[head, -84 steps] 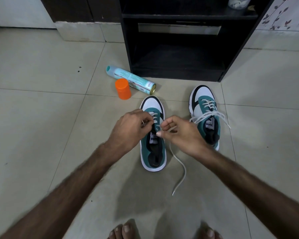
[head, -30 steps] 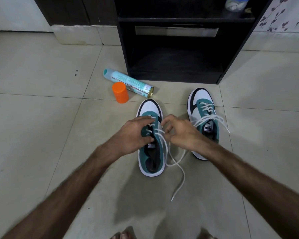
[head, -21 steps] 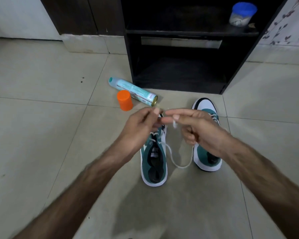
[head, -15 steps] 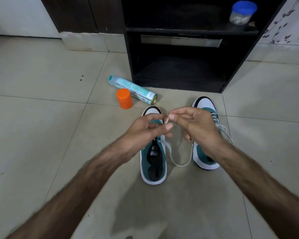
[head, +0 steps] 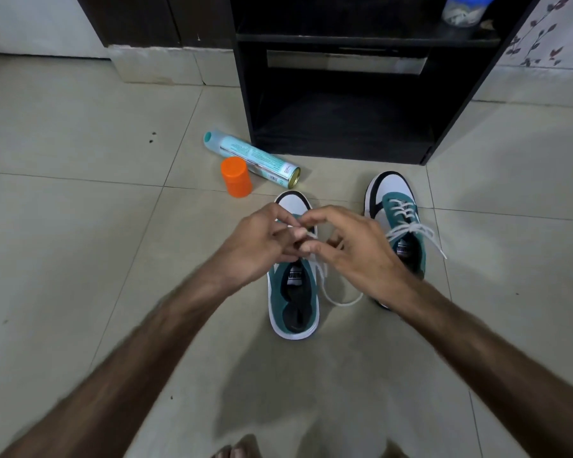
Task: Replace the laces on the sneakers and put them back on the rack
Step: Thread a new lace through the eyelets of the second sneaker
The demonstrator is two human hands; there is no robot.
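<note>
Two teal, white and black sneakers stand on the tiled floor. The left sneaker (head: 293, 302) lies under my hands, its white lace (head: 339, 300) looping out over the floor on its right side. My left hand (head: 260, 246) and my right hand (head: 351, 251) meet above its eyelets, and both pinch the lace with curled fingers. The right sneaker (head: 398, 223) stands apart to the right, laced, with its lace ends spread loose. The black rack (head: 338, 94) stands just beyond the shoes, its lowest shelf dark and bare.
A teal spray can (head: 250, 157) lies on its side left of the rack, with an orange cap (head: 235, 176) standing next to it. A blue-lidded jar (head: 463, 8) sits on an upper shelf. My toes (head: 237, 451) show at the bottom edge.
Both hands came down from a raised pull back onto the left sneaker's eyelets. The lace's long free end has been drawn in to a short loop beside the shoe.
</note>
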